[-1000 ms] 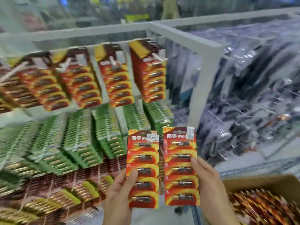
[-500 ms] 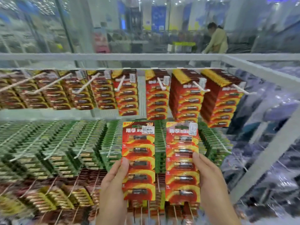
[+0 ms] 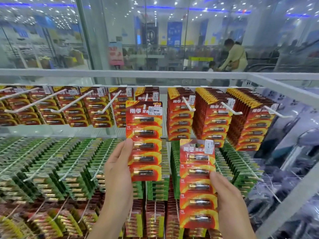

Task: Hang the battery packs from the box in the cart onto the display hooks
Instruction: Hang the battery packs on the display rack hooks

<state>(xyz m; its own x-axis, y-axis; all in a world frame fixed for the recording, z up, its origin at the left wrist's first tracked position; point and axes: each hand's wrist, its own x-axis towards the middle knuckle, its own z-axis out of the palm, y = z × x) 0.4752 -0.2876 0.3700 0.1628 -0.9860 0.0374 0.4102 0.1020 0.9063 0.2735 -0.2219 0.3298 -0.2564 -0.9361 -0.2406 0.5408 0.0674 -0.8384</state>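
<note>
Behind the white metal display frame (image 3: 155, 73), a glass wall shows a bright shop floor. Rows of white hooks carry red battery cards along the top and green ones below. The left hand (image 3: 119, 168) pinches a red-and-yellow blister card of five batteries (image 3: 144, 140) by its left edge, thumb on the front, and holds it upright with its top at the tip of a white display hook (image 3: 145, 99) in the top row. The right hand (image 3: 226, 195) grips a second matching red battery card (image 3: 197, 183) by its right edge, lower and just to the right, in front of the green packs (image 3: 69, 161).
</note>
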